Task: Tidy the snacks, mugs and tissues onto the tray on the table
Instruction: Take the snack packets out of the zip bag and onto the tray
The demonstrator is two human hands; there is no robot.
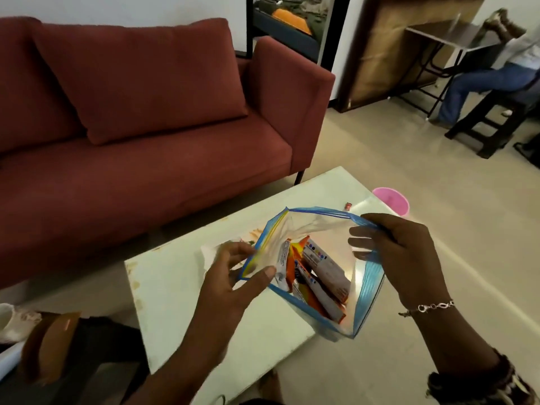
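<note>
I hold a clear zip bag (318, 226) with a blue seal open above the white table (175, 287). My left hand (233, 276) pinches the bag's left rim and my right hand (400, 252) grips its right rim. Inside stand several orange and white snack packets (318, 276). A white tissue or wrapper (213, 251) lies on the table behind my left hand, partly hidden. A small red sweet (349, 205) sits near the table's far corner. No tray or mug is visible.
A red sofa (131, 127) stands behind the table. A pink bin (393, 200) sits on the floor beyond the far corner. A person sits on a stool (491, 118) at the right back. A brown object (49, 343) lies at lower left.
</note>
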